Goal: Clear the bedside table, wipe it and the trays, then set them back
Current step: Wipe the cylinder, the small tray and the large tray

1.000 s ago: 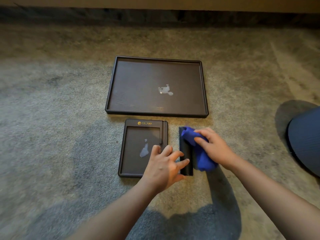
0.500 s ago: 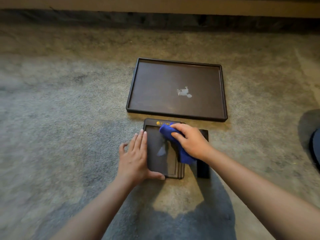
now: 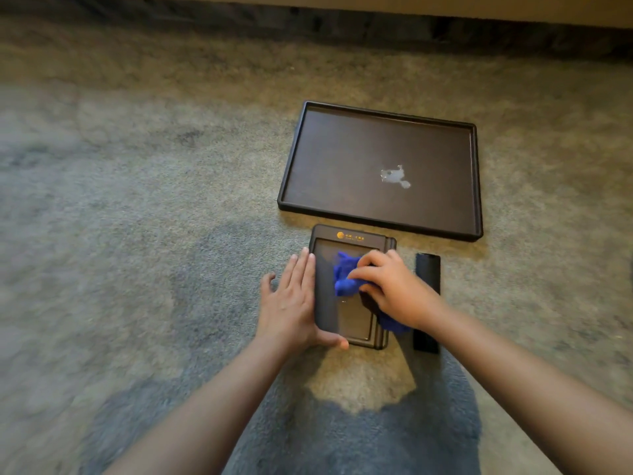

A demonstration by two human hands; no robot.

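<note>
A small dark tray (image 3: 352, 234) with a gold logo lies on the carpet. My left hand (image 3: 291, 299) rests flat along its left edge, the thumb hooked around the near edge. My right hand (image 3: 394, 289) presses a bunched blue cloth (image 3: 346, 275) onto the tray's inside. Beyond it lies a large dark tray (image 3: 376, 142) holding a small wet patch (image 3: 394, 176). A narrow black bar-shaped item (image 3: 427, 275) lies just right of the small tray, partly behind my right wrist.
Everything sits on grey-beige carpet (image 3: 137, 234). A dark gap under a furniture base (image 3: 342, 22) runs along the far edge. My shadow falls on the carpet near me.
My right hand carried the blue cloth from the black bar onto the small tray. My left hand shifted from the tray's right side to its left edge. The view swung left.
</note>
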